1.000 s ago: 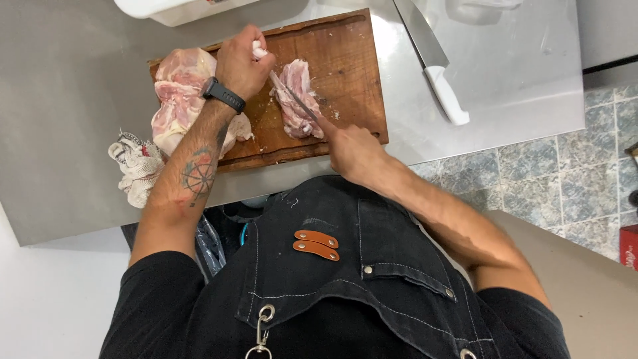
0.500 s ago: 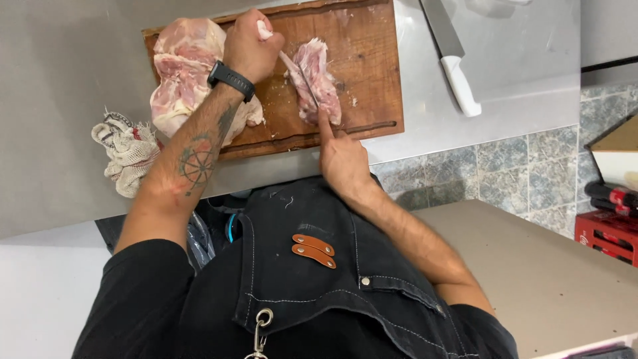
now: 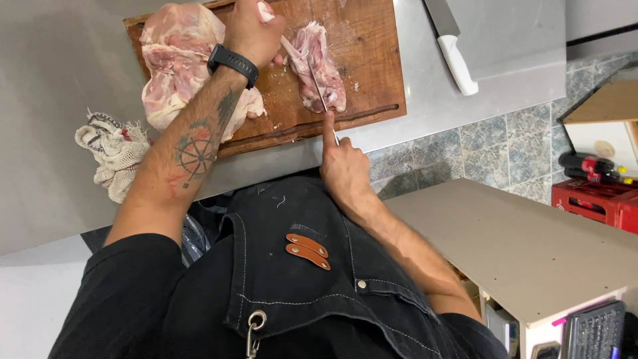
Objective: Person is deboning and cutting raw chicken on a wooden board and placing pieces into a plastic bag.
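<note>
While the left hand (image 3: 249,30) is clenched around the white handle of a slim knife (image 3: 312,76), its blade slants from the upper middle of the frame down across a small cut of raw meat (image 3: 322,66). That cut lies on the right half of a wooden cutting board (image 3: 372,60), so the piece sits flat and steady under the steel. The right hand (image 3: 342,169) is lower, at the centre of the frame, just off the board's near edge. Its index finger is stretched straight out and rests on the thin far end of the blade, apparently to guide or press it down. Its other fingers are folded into the palm; I cannot tell whether they grip anything.

The left forearm, tattooed and wearing a dark wristwatch (image 3: 232,63), reaches diagonally up from the lower left and passes over a much larger slab of raw meat (image 3: 169,66), which fills the board's left half, out of the blade's way. The right forearm comes up from the lower right, wrist nearly straight, above a black apron (image 3: 299,292).

A balled net cloth (image 3: 113,149) lies on the steel table (image 3: 60,80) at the left. A broad white-handled knife (image 3: 455,53) rests apart at the upper right.
</note>
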